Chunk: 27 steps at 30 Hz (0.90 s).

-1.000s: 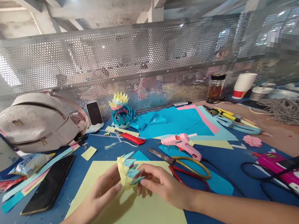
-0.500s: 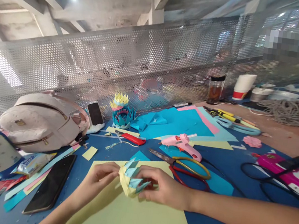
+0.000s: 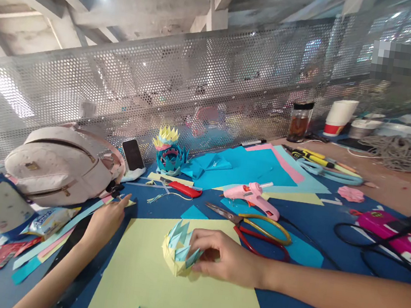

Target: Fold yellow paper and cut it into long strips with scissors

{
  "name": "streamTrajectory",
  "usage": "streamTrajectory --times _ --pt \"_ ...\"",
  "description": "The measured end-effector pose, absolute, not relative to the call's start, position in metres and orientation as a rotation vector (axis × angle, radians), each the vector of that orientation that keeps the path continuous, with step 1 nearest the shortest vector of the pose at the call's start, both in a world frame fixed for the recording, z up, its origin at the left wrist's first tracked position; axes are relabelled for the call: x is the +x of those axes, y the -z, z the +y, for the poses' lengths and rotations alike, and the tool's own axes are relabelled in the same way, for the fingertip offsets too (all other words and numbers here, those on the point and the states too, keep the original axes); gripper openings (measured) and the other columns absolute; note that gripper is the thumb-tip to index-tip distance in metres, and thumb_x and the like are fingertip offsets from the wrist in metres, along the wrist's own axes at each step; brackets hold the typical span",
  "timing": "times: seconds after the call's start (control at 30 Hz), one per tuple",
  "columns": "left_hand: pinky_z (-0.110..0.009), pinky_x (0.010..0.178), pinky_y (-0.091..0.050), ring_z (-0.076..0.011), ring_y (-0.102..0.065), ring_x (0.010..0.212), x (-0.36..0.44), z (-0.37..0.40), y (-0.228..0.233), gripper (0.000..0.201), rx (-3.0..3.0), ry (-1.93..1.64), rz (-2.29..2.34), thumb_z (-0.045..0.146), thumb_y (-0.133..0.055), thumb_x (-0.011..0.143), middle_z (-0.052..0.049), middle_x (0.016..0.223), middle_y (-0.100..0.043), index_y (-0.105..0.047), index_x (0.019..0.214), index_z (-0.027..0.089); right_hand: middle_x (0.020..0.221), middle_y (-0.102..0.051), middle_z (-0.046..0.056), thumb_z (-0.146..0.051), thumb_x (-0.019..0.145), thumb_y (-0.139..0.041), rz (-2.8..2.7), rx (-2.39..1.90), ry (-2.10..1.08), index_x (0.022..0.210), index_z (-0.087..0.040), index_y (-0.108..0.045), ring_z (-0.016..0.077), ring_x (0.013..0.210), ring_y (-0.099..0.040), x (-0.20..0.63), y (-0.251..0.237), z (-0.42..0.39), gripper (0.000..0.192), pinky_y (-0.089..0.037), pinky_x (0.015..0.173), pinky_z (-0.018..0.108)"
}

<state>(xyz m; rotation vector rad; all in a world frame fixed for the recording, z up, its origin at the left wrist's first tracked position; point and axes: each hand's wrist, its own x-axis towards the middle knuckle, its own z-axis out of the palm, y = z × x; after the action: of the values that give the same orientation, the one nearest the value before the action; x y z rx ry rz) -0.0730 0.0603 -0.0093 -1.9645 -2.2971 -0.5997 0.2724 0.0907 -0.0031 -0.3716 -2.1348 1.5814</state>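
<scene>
My right hand [image 3: 225, 256] grips a small folded paper piece [image 3: 177, 250] with yellow base and pale blue points, resting it on a large yellow sheet [image 3: 178, 293]. My left hand [image 3: 105, 219] is stretched out to the left, fingers extended, its fingertips over a small yellow paper slip by the edge of the sheet; whether it touches the slip I cannot tell. It holds nothing. A black phone lies mostly hidden under my left forearm.
A finished yellow-and-teal paper flower [image 3: 168, 151] stands at the back. Scissors [image 3: 256, 226], a pink glue gun [image 3: 252, 196], a red cutter [image 3: 183, 188], blue and pink sheets [image 3: 253, 166], a beige backpack [image 3: 60, 167] and a propped phone [image 3: 133, 154] surround the work. A perforated metal screen runs behind.
My left hand let go of the folded paper piece and moved left and away toward the yellow slip. My right hand lowered the piece onto the yellow sheet.
</scene>
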Motion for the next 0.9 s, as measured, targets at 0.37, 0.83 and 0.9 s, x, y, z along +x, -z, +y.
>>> streamTrajectory --times 0.37,0.83,0.9 --pt "-0.034 0.068 -0.057 -0.0294 -0.076 0.073 -0.04 0.051 -0.004 0.063 -2.093 1.744 -2.448 0.058 -0.068 0.08 -0.01 0.083 -0.078 -0.067 0.12 0.009 0.089 -0.062 0.006 -0.039 0.084 -0.072 -2.377 -0.059 -1.298 0.09 -0.015 -0.077 0.0126 0.072 -0.059 0.278 0.004 0.086 0.025 -0.045 0.061 0.021" --pt "-0.033 0.08 -0.054 -0.0287 -0.071 0.093 -0.029 0.046 -0.009 0.035 -2.365 1.892 -2.348 0.043 -0.074 0.08 -0.014 0.103 -0.078 -0.079 0.1 0.015 0.09 -0.065 0.008 -0.043 0.087 -0.068 -2.43 -0.028 -1.247 0.092 -0.017 -0.078 0.0132 0.071 -0.061 0.279 0.005 0.085 0.028 -0.046 0.062 0.021" --pt "-0.031 0.075 -0.053 -0.0268 -0.072 0.085 -0.025 0.041 -0.015 0.029 -2.617 1.662 -2.328 0.043 -0.072 0.082 -0.012 0.094 -0.079 -0.081 0.088 0.016 0.09 -0.064 0.008 -0.04 0.086 -0.069 -2.354 -0.069 -1.322 0.091 -0.015 -0.077 0.013 0.072 -0.06 0.278 0.004 0.085 0.027 -0.046 0.061 0.021"
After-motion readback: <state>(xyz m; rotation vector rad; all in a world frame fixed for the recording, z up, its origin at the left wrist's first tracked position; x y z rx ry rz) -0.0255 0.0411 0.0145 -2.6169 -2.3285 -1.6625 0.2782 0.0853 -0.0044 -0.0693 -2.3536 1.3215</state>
